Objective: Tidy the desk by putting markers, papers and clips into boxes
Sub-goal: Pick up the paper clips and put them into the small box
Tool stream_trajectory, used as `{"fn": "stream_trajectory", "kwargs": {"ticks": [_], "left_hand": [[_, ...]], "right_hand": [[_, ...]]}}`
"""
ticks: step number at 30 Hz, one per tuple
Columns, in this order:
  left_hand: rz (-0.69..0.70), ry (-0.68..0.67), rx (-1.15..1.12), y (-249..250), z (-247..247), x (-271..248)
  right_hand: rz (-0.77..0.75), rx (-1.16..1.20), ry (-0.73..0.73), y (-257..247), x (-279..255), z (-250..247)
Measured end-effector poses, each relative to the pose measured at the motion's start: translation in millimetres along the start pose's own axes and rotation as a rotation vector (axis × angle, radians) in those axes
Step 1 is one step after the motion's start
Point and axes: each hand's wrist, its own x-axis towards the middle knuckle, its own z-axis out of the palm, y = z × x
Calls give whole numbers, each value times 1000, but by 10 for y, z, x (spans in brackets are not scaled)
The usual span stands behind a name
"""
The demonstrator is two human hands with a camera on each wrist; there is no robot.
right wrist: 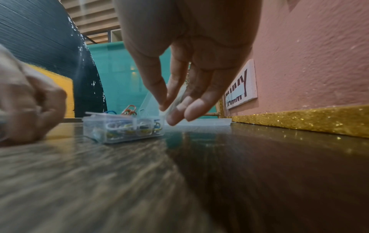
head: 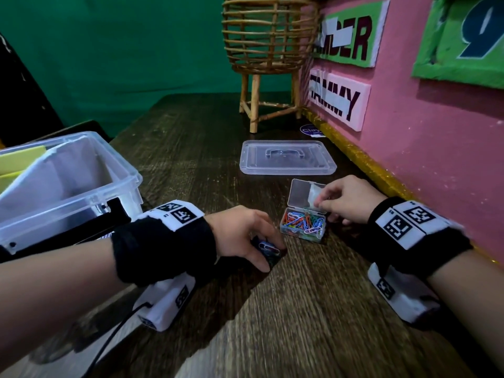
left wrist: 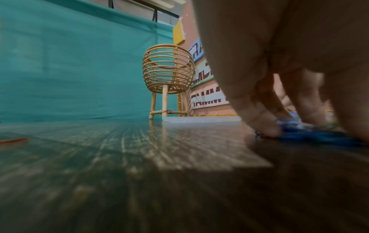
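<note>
Left hand (head: 245, 236) is down on the tabletop (head: 300, 309), fingers curled round a small bunch of loose paper clips (head: 268, 251), blue ones mostly; the left wrist view shows fingertips (left wrist: 267, 127) pressing them against the wood. Right hand (head: 346, 200) pinches the raised hinged lid (head: 302, 193) of the small clear clip box (head: 302, 226), thumb and forefinger on its edge, other fingers relaxed. The box is already heaped with coloured clips and sits just beside the left hand, between the two hands.

Step in hand, as I judge it: gather the last clips and drop them in. To do it well, sweep the clips tight under the fingertips before lifting, since flat wire slips on smooth wood. Keep the lid held back and the box steadied, as it is light and likely to skid. Release low over the opening; the heap sits high, so clips may spill over the rim or jam the lid.

Around: big clear storage bin (head: 81, 181) at the left with white and yellow papers inside, its flat lid (head: 287, 158) lying farther back, a rattan basket stand (head: 268, 50) behind that, and a pink wall with name signs (head: 338, 99) on the right. Nothing lies between hand and box.
</note>
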Motion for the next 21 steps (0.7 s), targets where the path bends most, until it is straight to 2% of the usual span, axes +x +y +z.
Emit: {"fn": "stream_trajectory", "kwargs": {"ticks": [3,8,16,18,21], "left_hand": [[32,27,-35,18,-8,14],[24,88,34,25,-22,48],[77,430,-21,145,-135,254],[90,429,-38,212,-135,358],[68,317,-22,285,-130,457]], "right_hand": [[-8,1,-12,-5,-5,7],[-25,14,-37,-9,-10,8],[-45,11,-73,-23,-20,10],[-45,4,-79,-24,-22,5],[-52,-12,-97,-23,-20,-11]]}}
